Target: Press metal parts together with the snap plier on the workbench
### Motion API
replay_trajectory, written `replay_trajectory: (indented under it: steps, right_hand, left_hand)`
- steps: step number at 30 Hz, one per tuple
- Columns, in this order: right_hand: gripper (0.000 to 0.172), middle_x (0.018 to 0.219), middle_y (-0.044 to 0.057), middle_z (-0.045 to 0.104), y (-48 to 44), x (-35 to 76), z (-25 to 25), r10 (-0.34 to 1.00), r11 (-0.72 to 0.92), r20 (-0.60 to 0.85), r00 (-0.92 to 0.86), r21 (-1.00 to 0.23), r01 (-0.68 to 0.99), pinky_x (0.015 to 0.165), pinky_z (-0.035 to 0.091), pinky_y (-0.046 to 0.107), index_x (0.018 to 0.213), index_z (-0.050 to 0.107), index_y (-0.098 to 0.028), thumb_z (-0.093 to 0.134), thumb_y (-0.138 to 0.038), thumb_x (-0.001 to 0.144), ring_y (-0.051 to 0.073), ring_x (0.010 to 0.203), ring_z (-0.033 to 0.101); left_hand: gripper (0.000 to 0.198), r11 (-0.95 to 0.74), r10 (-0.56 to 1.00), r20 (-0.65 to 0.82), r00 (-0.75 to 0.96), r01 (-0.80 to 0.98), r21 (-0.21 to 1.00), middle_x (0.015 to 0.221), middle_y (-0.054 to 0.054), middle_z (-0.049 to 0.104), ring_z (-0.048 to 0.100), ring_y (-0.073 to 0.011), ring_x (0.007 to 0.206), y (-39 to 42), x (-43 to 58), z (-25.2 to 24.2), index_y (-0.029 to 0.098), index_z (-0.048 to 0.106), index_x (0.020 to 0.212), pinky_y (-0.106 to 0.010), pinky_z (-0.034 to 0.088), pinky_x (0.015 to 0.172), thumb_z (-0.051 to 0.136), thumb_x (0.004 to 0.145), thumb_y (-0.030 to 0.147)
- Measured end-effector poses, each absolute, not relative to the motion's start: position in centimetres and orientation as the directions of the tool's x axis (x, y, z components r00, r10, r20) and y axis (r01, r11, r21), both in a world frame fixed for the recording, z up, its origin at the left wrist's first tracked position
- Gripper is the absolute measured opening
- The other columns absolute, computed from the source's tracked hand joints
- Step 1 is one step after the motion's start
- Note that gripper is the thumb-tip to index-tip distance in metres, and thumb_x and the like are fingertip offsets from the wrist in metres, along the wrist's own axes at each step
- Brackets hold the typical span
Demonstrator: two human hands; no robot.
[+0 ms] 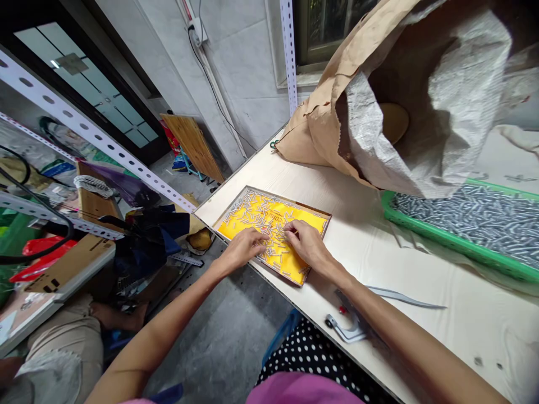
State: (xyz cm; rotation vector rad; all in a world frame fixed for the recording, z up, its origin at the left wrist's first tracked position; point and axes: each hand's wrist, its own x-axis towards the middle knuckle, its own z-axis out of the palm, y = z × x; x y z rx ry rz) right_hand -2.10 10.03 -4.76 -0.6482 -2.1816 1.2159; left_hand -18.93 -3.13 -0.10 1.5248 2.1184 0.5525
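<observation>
A shallow tray (327, 220) lies at the table's corner, lined with a yellow printed sheet (309, 212). Many small silvery metal pins (252, 210) are scattered over the sheet, thickest toward the far left side. My left hand (244, 248) is over the tray's near edge, fingers drawn together just above the pins. From the right, my right hand (308, 242) reaches in with thumb and forefinger pinched low over the pins. Whatever either hand has between its fingertips is too small to make out.
A green bin (455, 244) full of similar metal pieces stands at right, beside a large open paper sack (320, 126). Tweezers (406, 297) and a micrometer-like tool (347, 331) lie near my right forearm. Another person's leg (69, 342) shows lower left.
</observation>
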Motion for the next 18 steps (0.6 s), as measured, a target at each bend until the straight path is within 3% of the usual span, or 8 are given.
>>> replay_trajectory:
  steps: [3,7,11,14,18]
  right_hand:
    - [0.01,0.094,0.007,0.065,9.8,-1.9,-5.2,0.592,0.572,0.28,-0.756,-0.806,0.149,0.079,0.043,0.03,0.091,0.06,-0.02,0.05,-0.019,0.089,0.018,0.088,0.058]
    - [0.012,0.094,0.008,0.065,9.5,-1.7,-5.3,0.582,0.58,0.276,-0.765,-0.8,0.152,0.08,0.044,0.031,0.092,0.061,-0.018,0.05,-0.019,0.091,0.019,0.087,0.058]
    - [0.02,0.09,0.008,0.067,9.5,-1.7,-4.9,0.581,0.523,0.242,-0.777,-0.843,0.128,0.08,0.044,0.032,0.088,0.065,-0.018,0.047,-0.023,0.092,0.019,0.086,0.059]
    - [0.02,0.079,0.004,0.068,9.4,-2.3,-4.3,0.61,0.316,0.126,-0.782,-0.944,0.095,0.071,0.046,0.03,0.087,0.067,-0.019,0.053,-0.034,0.089,0.017,0.075,0.06]
    - [0.024,0.066,0.001,0.064,9.1,-3.7,-2.8,0.665,0.058,0.011,-0.747,-0.998,0.036,0.058,0.046,0.027,0.081,0.065,-0.018,0.06,-0.041,0.082,0.014,0.059,0.058]
  left_hand:
    - [0.026,0.139,0.986,-0.145,-0.087,0.905,0.401,0.099,-0.007,0.061,0.057,-0.0223,0.096,-3.6,-18.7,-0.6,0.023,0.073,0.108,-0.033,0.045,0.088,0.071,0.082,0.024]
    - [0.014,0.07,0.994,-0.107,-0.034,0.931,0.359,0.097,-0.007,0.06,0.055,-0.0221,0.096,-3.1,-18.1,-1.0,0.021,0.072,0.098,-0.031,0.044,0.084,0.065,0.087,0.026]
    - [0.008,0.199,0.98,-0.093,-0.176,0.854,0.48,0.085,-0.005,0.064,0.058,-0.0184,0.084,-2.3,-17.8,-0.7,0.017,0.069,0.08,-0.027,0.043,0.078,0.065,0.085,0.022]
    - [0.014,0.32,0.936,-0.096,-0.339,0.704,0.634,0.073,-0.001,0.063,0.056,-0.014,0.068,-1.9,-17.3,0.1,0.015,0.066,0.079,-0.024,0.042,0.065,0.061,0.086,0.026]
    - [0.02,0.327,0.912,-0.126,-0.389,0.509,0.796,0.064,0.001,0.059,0.054,-0.0111,0.055,-1.4,-16.4,2.0,0.014,0.063,0.083,-0.021,0.041,0.054,0.055,0.088,0.032]
